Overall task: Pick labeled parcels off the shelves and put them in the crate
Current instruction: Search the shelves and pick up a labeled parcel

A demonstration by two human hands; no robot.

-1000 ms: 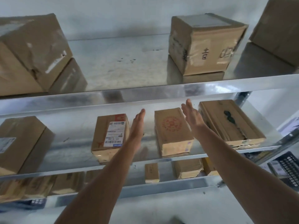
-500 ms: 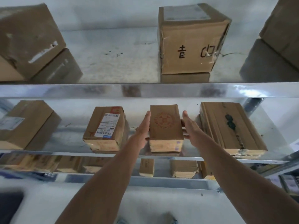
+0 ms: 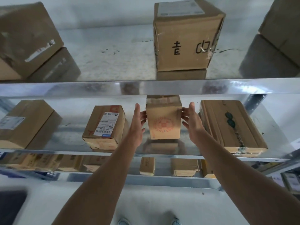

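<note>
A small cardboard parcel with a red round stamp [image 3: 164,120] is lifted and tilted up off the middle metal shelf [image 3: 146,154], its far end just under the upper shelf's edge. My left hand [image 3: 137,125] presses its left side and my right hand [image 3: 192,122] presses its right side, so both hold it. To its left a parcel with a white barcode label [image 3: 103,125] lies on the same shelf. A wide flat parcel with green marks [image 3: 230,125] lies to the right. No crate is clearly in view.
The upper shelf [image 3: 146,86] carries a tall box with black handwritten characters [image 3: 186,36] and big boxes at the left [image 3: 27,39] and right [image 3: 282,21]. Another labeled box [image 3: 24,122] sits at the middle shelf's left end. Small parcels [image 3: 146,165] lie on the lower shelf.
My hands closed in from either side of the stamped parcel, gripped it, and raised its near end off the shelf. The view shifted slightly downward and closer.
</note>
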